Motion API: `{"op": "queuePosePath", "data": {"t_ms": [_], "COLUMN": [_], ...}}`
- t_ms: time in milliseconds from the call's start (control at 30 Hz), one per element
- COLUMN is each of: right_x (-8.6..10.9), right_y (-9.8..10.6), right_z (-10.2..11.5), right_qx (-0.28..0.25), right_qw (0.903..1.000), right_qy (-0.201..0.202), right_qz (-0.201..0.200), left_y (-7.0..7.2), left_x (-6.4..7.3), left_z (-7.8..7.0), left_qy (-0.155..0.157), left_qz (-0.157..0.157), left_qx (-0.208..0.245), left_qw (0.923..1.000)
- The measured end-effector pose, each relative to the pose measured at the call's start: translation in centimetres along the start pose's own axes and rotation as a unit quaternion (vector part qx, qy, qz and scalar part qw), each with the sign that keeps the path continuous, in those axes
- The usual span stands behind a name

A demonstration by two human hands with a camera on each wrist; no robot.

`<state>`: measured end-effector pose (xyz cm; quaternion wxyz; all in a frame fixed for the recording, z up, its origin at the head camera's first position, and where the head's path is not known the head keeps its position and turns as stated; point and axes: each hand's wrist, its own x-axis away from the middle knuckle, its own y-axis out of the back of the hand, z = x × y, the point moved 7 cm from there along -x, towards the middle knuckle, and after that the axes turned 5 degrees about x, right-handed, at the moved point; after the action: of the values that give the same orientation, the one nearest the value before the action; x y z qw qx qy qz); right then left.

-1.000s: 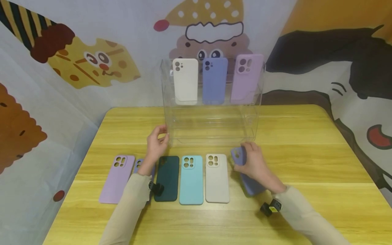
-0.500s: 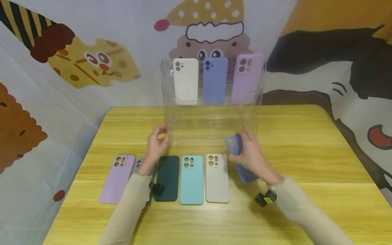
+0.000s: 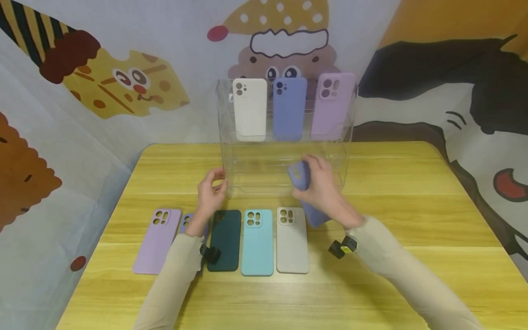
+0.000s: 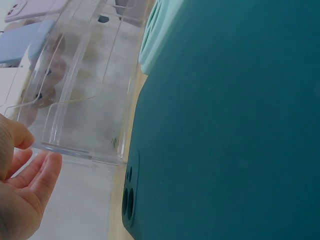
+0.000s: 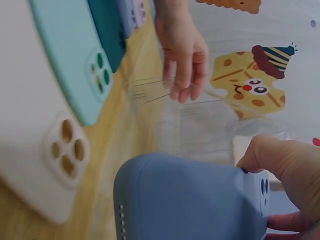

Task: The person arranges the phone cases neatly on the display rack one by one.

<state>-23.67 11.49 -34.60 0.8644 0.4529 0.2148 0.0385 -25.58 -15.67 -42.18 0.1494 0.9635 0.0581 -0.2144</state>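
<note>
The right hand [image 3: 323, 188] grips a blue case [image 3: 315, 214] between thumb and fingers. In the head view, the tilted case is at five o'clock from the middle of the clear rack [image 3: 284, 187]. The left hand [image 3: 211, 192] is at eight o'clock, fingers bent beside the rack; whether it pinches it is hard to tell. At twelve o'clock on the rack stand a white case [image 3: 251, 114], another blue one and a light purple one. Toward six and seven o'clock, five cases lie in a row on the surface [image 3: 392, 206].

In the left wrist view, a dark green case [image 4: 220, 130] fills three o'clock; the left hand is at eight.

In the right wrist view, the right hand is at four o'clock, a cream case [image 5: 30, 145] at nine.
</note>
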Motion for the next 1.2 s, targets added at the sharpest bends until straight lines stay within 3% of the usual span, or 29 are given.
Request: {"op": "queuePosePath", "data": {"t_ms": [133, 367, 767, 900, 1200], "right_x": [-1.3, -3.4, -6.4, -7.6, -10.0], "right_y": [-0.1, -0.1, -0.6, -0.7, -1.0], "right_z": [1.3, 3.7, 6.7, 7.3, 8.9], "right_qx": [-0.003, -0.029, -0.045, -0.047, -0.028], "right_qw": [0.9999, 0.9971, 0.9843, 0.9757, 0.9446], "right_qy": [0.006, 0.042, 0.085, 0.094, 0.143], "right_qz": [-0.008, -0.056, -0.148, -0.192, -0.294], "left_y": [0.1, 0.2, 0.2, 0.2, 0.0], "left_x": [0.0, 0.1, 0.2, 0.1, 0.0], "left_z": [0.1, 0.1, -0.1, 0.1, 0.1], "left_qy": [0.004, -0.007, -0.003, -0.006, -0.003], "left_qz": [0.0, -0.004, -0.001, -0.003, 0.002], "left_qx": [-0.003, -0.011, -0.012, -0.004, -0.01], "left_qw": [1.0, 0.9999, 0.9999, 1.0, 0.9999]}}
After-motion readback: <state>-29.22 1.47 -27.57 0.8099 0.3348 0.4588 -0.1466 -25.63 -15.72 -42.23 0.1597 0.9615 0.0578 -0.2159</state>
